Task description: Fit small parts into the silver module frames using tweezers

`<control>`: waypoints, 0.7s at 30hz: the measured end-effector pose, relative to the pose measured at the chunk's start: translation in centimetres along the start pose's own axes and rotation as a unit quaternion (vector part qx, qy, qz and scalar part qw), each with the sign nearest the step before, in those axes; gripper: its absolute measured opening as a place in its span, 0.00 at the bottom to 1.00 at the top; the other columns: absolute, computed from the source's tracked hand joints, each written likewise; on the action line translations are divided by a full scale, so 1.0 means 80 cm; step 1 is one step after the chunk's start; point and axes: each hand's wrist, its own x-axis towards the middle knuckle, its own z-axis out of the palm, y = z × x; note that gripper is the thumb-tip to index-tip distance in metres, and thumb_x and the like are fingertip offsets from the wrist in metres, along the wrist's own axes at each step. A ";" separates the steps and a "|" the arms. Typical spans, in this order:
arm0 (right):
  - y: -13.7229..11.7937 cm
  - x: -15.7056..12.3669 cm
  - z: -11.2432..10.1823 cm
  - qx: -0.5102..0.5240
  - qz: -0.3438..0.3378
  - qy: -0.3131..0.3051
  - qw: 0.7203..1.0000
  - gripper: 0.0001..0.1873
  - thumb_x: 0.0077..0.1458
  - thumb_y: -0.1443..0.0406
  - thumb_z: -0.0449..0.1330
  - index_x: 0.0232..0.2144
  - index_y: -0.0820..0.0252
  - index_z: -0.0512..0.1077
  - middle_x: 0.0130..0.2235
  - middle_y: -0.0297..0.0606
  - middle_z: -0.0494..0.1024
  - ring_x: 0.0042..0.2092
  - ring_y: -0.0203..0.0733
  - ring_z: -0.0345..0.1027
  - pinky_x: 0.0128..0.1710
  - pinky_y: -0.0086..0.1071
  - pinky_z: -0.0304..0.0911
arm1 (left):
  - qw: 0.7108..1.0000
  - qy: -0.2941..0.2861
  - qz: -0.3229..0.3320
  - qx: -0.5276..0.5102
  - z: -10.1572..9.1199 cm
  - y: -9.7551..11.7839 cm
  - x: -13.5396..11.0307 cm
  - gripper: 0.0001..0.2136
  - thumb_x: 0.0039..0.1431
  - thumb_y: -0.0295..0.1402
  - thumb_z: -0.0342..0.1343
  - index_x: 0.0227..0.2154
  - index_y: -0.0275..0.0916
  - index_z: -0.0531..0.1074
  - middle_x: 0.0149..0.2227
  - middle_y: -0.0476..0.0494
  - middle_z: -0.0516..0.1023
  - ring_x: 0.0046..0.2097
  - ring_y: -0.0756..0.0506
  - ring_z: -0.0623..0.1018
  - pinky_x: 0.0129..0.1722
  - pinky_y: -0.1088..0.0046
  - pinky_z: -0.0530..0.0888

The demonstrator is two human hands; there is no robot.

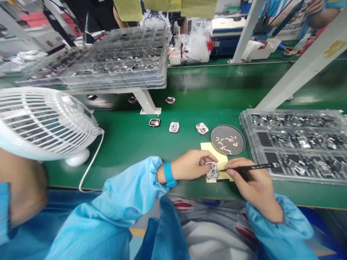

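Note:
My left hand [190, 165] pinches a small squarish watch case [212, 171] at its left edge. The case lies with its open inside facing up, on a yellow paper sheet [219, 151]. From the other side, my right hand [256, 184] grips black tweezers [256, 167], whose tip reaches the right rim of the case. Whether anything sits in the tip is too small to tell. Just behind my hands, a round grey perforated dish [240, 142] carries several tiny beige pieces. Further back lie more watch cases [174, 127], one [202, 128] nearer the dish.
To the right stands a clear compartment tray [248, 142] of small parts. At left is a white fan [45, 123] with its cable. Stacked clear trays [115, 83] rest on a raised shelf with a white post [146, 102]. Other people sit across and at left.

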 end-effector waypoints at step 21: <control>0.000 0.004 0.001 0.008 0.003 -0.010 1.000 0.09 0.59 0.72 0.62 0.41 0.55 0.73 0.40 0.36 0.78 0.44 0.40 0.74 0.45 0.35 0.69 | 1.000 0.003 -0.003 -0.008 0.002 -0.003 0.001 0.13 0.56 0.27 0.56 0.45 0.34 0.77 0.32 0.47 0.78 0.28 0.53 0.71 0.28 0.79 0.67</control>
